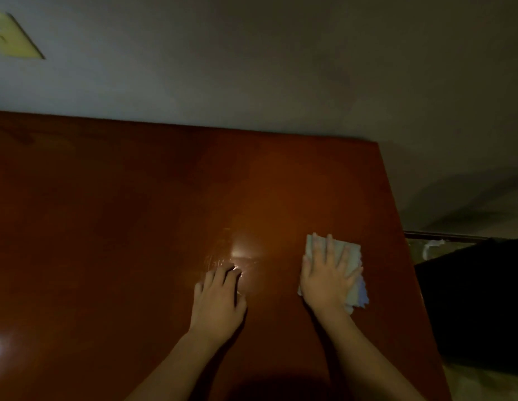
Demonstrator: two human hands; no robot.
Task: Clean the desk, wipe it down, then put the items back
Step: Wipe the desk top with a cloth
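Note:
A glossy reddish-brown wooden desk [121, 212] fills most of the view in dim light. My right hand [327, 273] lies flat with spread fingers on a folded pale cloth [351, 251] near the desk's right side, pressing it against the surface. My left hand [218, 299] rests on the bare desk top to the left of the cloth, with its fingers bent at a bright reflection; it holds nothing. Faint streaks show on the wood just beyond the left hand.
The desk's right edge [396, 227] runs close to the cloth. Beyond it stands a dark object [477, 299] low at the right. A grey wall [252, 68] rises behind the desk, with a yellowish plate [11, 36] at top left.

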